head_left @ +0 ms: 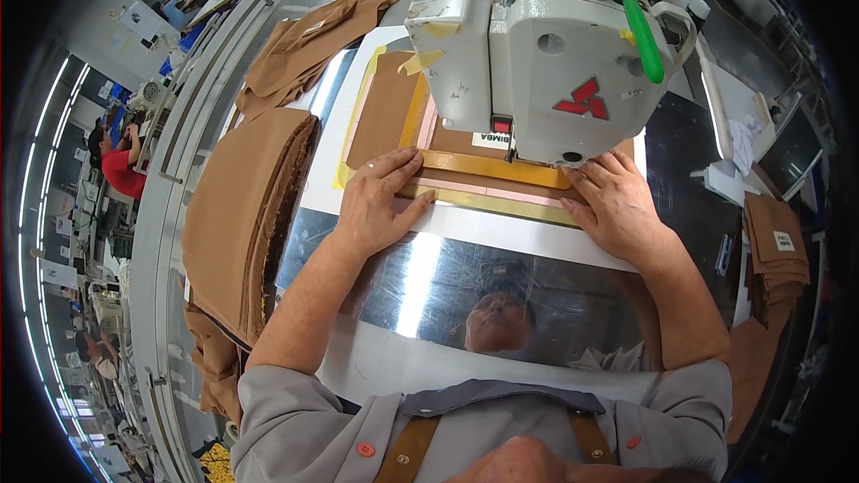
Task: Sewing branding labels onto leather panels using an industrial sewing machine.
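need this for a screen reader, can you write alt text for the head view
Seen from above, a person's left hand and right hand press flat on a yellow and pink sewing template holding brown fabric, under the head of a white industrial sewing machine. A stack of brown fabric pieces lies to the left of the shiny table plate.

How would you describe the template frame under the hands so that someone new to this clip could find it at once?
Start at the big white sewing machine at the top. Directly below its head, on the white table, lies a flat yellow and pink template frame over brown fabric, with the left hand and right hand pressing on it. Unlike the loose brown fabric stack to the left, it is rigid, straight-edged and striped.
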Motion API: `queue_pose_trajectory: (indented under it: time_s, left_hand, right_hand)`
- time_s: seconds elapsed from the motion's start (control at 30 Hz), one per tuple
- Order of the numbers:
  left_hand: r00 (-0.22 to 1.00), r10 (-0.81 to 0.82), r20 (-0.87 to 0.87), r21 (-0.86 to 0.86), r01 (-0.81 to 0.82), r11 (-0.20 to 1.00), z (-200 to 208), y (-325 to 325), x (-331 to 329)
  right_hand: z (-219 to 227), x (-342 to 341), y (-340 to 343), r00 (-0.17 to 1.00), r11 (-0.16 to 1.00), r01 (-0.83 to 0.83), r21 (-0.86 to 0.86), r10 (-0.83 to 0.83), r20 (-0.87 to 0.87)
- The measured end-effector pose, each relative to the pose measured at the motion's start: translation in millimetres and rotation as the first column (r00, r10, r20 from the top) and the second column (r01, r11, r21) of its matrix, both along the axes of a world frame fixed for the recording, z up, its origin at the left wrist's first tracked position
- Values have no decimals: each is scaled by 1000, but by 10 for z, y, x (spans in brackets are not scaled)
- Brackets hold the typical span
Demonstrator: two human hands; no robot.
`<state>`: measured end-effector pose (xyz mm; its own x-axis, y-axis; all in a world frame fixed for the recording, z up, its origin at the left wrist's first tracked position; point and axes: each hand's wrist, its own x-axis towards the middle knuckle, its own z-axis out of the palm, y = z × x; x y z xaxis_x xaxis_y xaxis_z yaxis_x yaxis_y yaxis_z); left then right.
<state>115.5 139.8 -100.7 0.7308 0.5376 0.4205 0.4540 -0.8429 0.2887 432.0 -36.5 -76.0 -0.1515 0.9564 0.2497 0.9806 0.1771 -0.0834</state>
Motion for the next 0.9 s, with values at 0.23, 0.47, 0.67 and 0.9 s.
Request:
queue_pose_trajectory:
  time_s: [0.23,0.47,0.67,0.9]
  left_hand:
    - [1000,-2,14,28,2,1000,-13,-36,-107]
    - [999,19,-45,33,-18,999,-14,-62,-139]
    - [996,7,-94,36,-3,999,-10,-92,-87]
    - [983,-74,-170,79,88,993,31,-397,346]
  right_hand:
    - [-9,-60,-15,1000,1000,-14,28,15,-9]
    - [14,-78,-14,1000,1000,-11,13,11,-12]
    - [48,-56,-48,1000,1000,0,-3,0,-10]
    - [209,129,-230,984,994,109,20,-110,139]
